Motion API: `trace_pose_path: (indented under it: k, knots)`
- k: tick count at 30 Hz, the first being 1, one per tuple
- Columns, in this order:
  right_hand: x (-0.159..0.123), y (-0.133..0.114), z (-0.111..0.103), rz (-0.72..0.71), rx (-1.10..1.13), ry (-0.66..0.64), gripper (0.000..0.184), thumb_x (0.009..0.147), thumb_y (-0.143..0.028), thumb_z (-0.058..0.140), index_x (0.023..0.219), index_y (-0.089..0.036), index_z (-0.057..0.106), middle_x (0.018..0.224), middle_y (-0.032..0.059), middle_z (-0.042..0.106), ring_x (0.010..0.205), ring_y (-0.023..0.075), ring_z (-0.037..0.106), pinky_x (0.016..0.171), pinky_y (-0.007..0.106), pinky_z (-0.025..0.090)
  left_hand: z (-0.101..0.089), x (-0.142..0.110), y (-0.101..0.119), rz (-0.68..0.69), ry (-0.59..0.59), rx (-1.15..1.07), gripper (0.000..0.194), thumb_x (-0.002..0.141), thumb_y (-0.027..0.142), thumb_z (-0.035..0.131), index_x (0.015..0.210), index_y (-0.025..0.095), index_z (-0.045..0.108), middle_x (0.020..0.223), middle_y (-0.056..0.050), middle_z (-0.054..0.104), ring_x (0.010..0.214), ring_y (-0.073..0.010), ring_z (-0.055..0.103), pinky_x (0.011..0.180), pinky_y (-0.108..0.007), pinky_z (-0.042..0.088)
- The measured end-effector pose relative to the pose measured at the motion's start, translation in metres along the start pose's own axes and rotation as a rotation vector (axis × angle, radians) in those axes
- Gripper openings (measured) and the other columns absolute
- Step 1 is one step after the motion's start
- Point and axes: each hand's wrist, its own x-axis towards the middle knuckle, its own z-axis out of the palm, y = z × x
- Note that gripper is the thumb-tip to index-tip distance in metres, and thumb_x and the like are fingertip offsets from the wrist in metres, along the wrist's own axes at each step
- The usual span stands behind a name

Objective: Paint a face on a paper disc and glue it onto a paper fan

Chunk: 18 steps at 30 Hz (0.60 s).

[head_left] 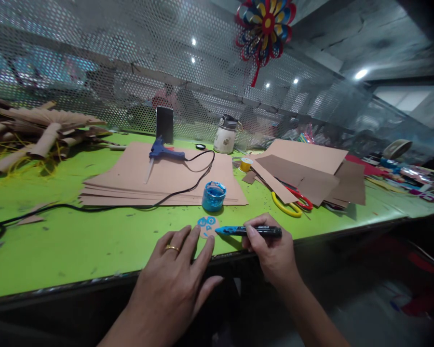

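My right hand (pixel 273 250) grips a black marker (pixel 262 232) whose tip and front end are coated in blue paint. The tip points left, at the right edge of a small round piece of brown cardboard (pixel 210 234) near the table's front edge. Blue ring and short stroke marks show on that piece. With fingers spread, my left hand (pixel 175 270) lies on the table, its fingertips at the left and lower edges of the piece. Just behind stands a small open jar of blue paint (pixel 214 197), its rim smeared.
Behind the jar are stacked brown sheets (pixel 123 168) bearing a blue glue gun (pixel 164 153) with a black cord. Scissors (pixel 292 205), a yellow spool (pixel 245 165) and more cardboard (pixel 304 176) lie right. A phone (pixel 164 124) and white bottle (pixel 225 136) stand behind; cardboard rolls (pixel 45 140) lie left.
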Motion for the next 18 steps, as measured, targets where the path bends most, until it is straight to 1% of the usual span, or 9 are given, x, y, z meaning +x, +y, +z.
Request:
trace_pose_path:
  k: [7,12,18]
  knots:
    - [-0.0010,0.0025,-0.0004,-0.003,-0.009,-0.008,0.018,0.085,-0.034,0.063,0.078,-0.018,0.059,0.056,-0.0028,0.058,0.049,0.0105,0.050,0.048,0.021,0.040,-0.0012,0.0007,-0.0001,0.011,0.014,-0.003,0.041,0.088,0.038,0.055,0.123,0.017,0.060,0.122,-0.016,0.062,0.110,-0.0346,0.055,0.090,-0.050,0.044]
    - [-0.0017,0.0034,-0.0005,-0.016,-0.044,0.013,0.017,0.084,-0.033,0.063,0.078,-0.018,0.060,0.058,-0.0023,0.058,0.050,0.0107,0.050,0.048,0.021,0.039,-0.0010,0.0001,0.0001,0.007,-0.004,-0.009,0.042,0.088,0.039,0.056,0.125,0.018,0.058,0.124,-0.017,0.060,0.111,-0.0340,0.055,0.092,-0.051,0.044]
    - [-0.0024,0.0033,-0.0008,-0.026,-0.060,0.005,0.017,0.084,-0.034,0.062,0.078,-0.018,0.060,0.058,-0.0018,0.058,0.050,0.0115,0.050,0.048,0.022,0.039,-0.0006,-0.0003,-0.0006,0.008,0.013,-0.011,0.042,0.087,0.037,0.056,0.124,0.017,0.058,0.123,-0.017,0.061,0.111,-0.0341,0.055,0.092,-0.051,0.044]
